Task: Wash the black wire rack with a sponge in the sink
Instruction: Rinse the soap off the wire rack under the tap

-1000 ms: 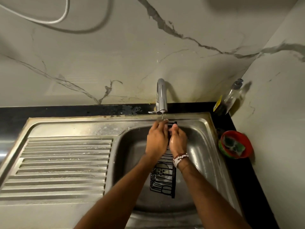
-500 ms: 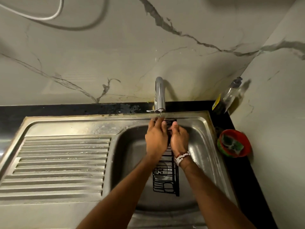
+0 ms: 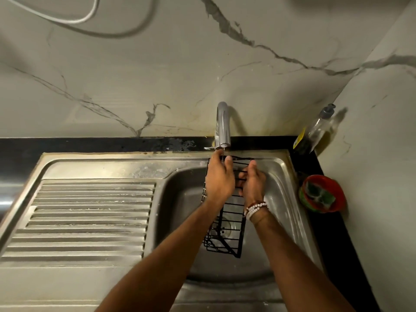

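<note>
The black wire rack [image 3: 229, 224] stands tilted in the steel sink basin [image 3: 180, 199], its top end under the chrome tap [image 3: 222, 127]. My left hand [image 3: 219, 179] grips the rack's upper left side, fingers reaching up near the tap's spout. My right hand [image 3: 253, 182], with a bead bracelet at the wrist, holds the rack's wires just right of it, fingers curled through them. The sponge [image 3: 319, 195] lies in a red bowl [image 3: 337, 192] on the counter to the right of the sink. A thin trickle of water falls from the spout.
A ribbed steel drainboard [image 3: 90, 217] spreads left of the basin. A clear soap bottle [image 3: 315, 129] leans in the back right corner on the black counter. Marble walls close in behind and on the right. A white cable [image 3: 74, 19] hangs at top left.
The rack has turned to show its wide face, and my hands have moved apart on it. My left hand has risen towards the spout.
</note>
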